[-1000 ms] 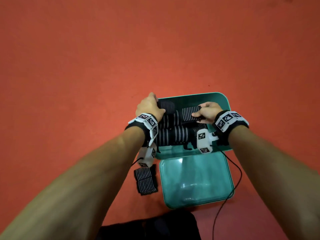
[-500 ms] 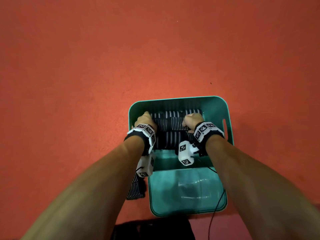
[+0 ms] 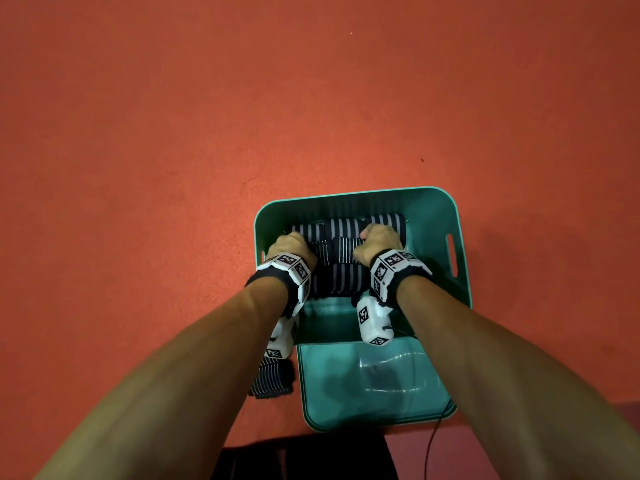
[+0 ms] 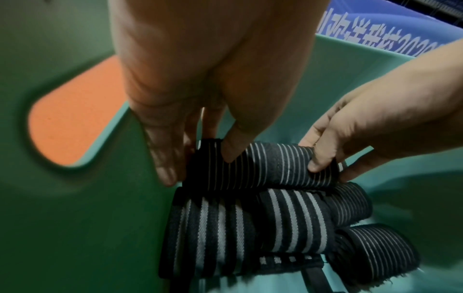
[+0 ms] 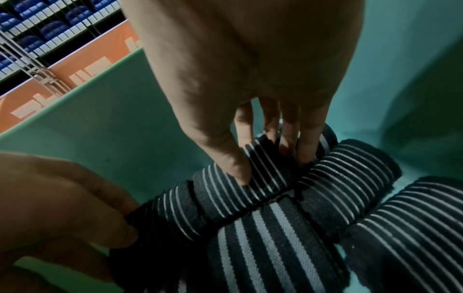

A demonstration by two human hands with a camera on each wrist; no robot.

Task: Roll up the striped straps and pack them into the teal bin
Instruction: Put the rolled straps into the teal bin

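My hands have dropped deeper into the teal bin (image 3: 446, 216); left hand (image 3: 290, 250) and right hand (image 3: 375, 244) each pinch one end of a rolled strap (image 4: 270, 166), wedging it beside the packed rolls (image 4: 288, 224).

The orange floor (image 3: 173, 168) carries the teal bin (image 3: 446, 216), its lid (image 3: 374, 386) (nearer the wrists), and one rolled strap (image 3: 272, 381) below the left wrist.

head cam looks down, wrist cams close, all share bin (image 3: 446, 216)
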